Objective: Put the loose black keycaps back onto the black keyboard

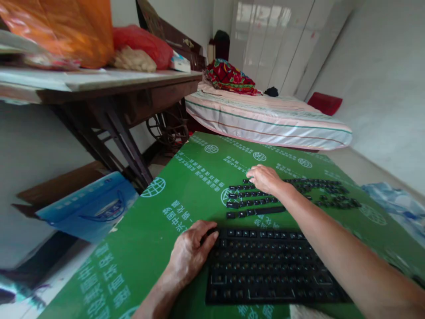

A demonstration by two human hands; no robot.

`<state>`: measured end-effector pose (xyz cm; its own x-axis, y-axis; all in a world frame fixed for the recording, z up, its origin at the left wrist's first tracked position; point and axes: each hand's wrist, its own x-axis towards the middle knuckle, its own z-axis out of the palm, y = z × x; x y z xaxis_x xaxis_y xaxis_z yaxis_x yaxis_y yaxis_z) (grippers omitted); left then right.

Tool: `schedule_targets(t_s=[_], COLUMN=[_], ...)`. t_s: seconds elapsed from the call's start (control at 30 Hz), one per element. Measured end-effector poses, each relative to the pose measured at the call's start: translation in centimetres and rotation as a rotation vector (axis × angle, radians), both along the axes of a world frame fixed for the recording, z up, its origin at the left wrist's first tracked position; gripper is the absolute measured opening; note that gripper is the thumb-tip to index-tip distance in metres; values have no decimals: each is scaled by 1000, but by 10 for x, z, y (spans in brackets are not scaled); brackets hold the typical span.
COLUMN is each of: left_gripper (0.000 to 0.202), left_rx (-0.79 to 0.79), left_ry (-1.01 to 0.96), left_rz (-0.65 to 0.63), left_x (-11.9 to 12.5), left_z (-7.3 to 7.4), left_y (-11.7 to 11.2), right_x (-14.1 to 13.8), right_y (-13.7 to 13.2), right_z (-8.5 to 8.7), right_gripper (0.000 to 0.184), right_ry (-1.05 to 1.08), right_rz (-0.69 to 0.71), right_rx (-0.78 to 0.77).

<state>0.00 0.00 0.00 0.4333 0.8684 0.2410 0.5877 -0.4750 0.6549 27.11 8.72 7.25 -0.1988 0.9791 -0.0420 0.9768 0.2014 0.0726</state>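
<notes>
A black keyboard base with most of its keycaps off lies on a green printed sheet in front of me. My left hand rests curled on the base's left end, fingers pressed against its upper left corner. Beyond it, rows of loose black keycaps are laid out on the sheet in keyboard order. My right hand reaches across to the far left part of those rows, its fingers closed down on a keycap there; the fingertips are hidden.
An old sewing-machine table with bags on top stands at the left. A blue box leans under it. A striped mattress with a red cloth lies behind the sheet. Blue plastic lies at the right.
</notes>
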Motion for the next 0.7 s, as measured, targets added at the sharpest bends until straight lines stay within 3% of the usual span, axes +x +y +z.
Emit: schedule_targets(t_s=[0.33, 0.7], left_gripper=[25, 24], left_rx=[-8, -4], left_ry=[-26, -37], left_rz=[8, 8], left_x=[1, 2], left_z=[-1, -1], left_y=[-3, -5], right_x=[1, -7], right_y=[35, 43], right_z=[-23, -24], right_gripper=[22, 17], right_ry=[-46, -78], right_rz=[39, 22], right_rx=[-112, -150])
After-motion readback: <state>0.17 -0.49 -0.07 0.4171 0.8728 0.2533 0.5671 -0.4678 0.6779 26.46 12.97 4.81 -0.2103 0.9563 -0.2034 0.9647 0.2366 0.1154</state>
